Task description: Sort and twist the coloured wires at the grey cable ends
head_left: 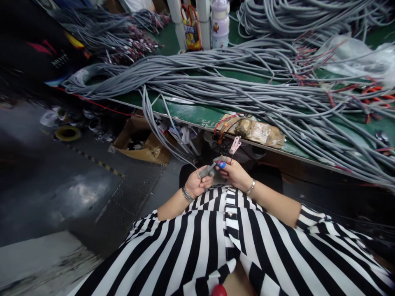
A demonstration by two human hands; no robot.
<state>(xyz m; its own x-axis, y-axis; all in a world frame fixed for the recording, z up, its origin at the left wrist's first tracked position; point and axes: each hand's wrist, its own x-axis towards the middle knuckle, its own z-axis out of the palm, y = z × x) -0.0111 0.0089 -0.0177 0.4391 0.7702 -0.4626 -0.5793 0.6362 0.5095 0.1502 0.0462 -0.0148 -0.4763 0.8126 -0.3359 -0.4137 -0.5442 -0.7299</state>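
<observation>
My left hand [199, 181], with grey covers on its fingertips, is closed around a grey cable [212, 167] near its end. Close beside it, my right hand [236, 173] pinches the thin wires at that end; its thumb wears a blue finger cover [221, 165]. Both hands are above my lap, just in front of the bench edge. The exact wires between the right fingertips are too small to make out. Several grey cables [156, 123] hang off the bench toward my left hand. Just above the right hand is a pink clothes peg [235, 144].
Long bundles of grey cable [185, 68] lie across the green bench [197, 113]. A taped cardboard piece [262, 132] sits at its edge. A plastic bag [354, 57] and a lilac bottle [220, 24] stand farther back. On the floor are an open carton [154, 152] and a yellow roll [68, 133].
</observation>
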